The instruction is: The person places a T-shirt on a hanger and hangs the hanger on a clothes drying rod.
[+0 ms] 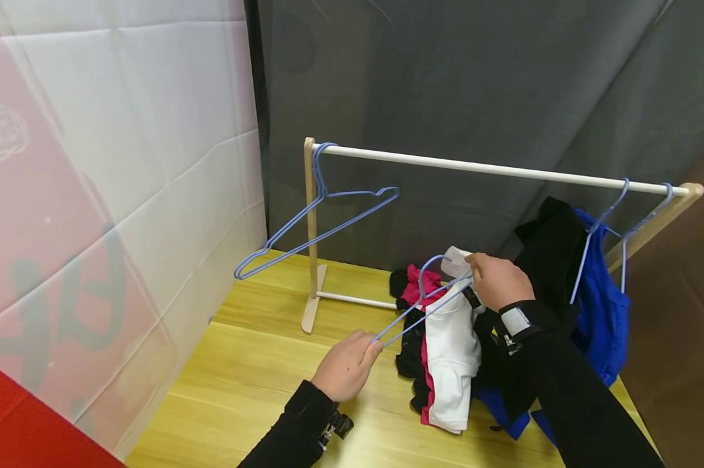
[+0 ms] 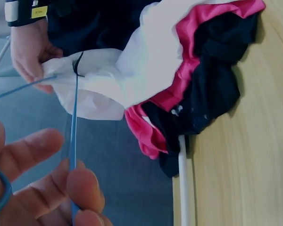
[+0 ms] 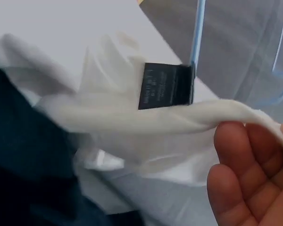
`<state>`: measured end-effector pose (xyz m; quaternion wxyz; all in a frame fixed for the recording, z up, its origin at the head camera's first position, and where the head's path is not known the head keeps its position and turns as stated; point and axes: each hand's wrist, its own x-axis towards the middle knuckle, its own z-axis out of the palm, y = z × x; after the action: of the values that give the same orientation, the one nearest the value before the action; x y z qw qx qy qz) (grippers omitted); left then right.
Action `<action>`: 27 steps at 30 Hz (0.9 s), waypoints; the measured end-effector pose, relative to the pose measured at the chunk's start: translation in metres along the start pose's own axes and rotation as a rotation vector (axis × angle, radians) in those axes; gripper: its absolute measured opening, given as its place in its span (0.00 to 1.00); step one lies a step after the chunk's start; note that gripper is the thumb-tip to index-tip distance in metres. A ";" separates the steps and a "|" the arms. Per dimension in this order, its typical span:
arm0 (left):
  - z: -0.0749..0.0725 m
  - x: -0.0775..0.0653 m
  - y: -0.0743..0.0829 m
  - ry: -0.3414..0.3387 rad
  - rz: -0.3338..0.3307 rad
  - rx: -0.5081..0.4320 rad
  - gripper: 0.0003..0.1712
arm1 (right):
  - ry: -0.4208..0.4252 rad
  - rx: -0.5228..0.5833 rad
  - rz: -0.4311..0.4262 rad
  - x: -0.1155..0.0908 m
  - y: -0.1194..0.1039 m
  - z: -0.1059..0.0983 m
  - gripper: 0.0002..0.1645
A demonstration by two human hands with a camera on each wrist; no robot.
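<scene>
Two hands are working one blue hanger [image 1: 417,305]: the left hand [image 1: 347,365] is pinching its lower end, the right hand [image 1: 498,281] is gripping the white garment's [image 1: 452,351] collar at the upper end, above the counter [image 1: 258,383], hanger slanting up-right between them.

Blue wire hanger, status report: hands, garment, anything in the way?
Left hand pinches blue wire hanger at its lower end. Right hand grips white garment's collar on it. Black-and-pink clothes pile directly beneath.
</scene>
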<state>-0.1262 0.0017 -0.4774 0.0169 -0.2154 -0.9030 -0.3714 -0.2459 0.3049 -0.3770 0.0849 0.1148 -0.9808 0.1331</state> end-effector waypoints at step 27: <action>-0.003 0.031 0.019 0.049 0.011 0.024 0.26 | 0.033 0.134 -0.551 -0.024 -0.034 -0.006 0.13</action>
<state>-0.1476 0.0232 -0.4566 0.0438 -0.2109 -0.9054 -0.3658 -0.2133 0.2798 -0.3676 0.1260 0.3800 -0.9002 0.1713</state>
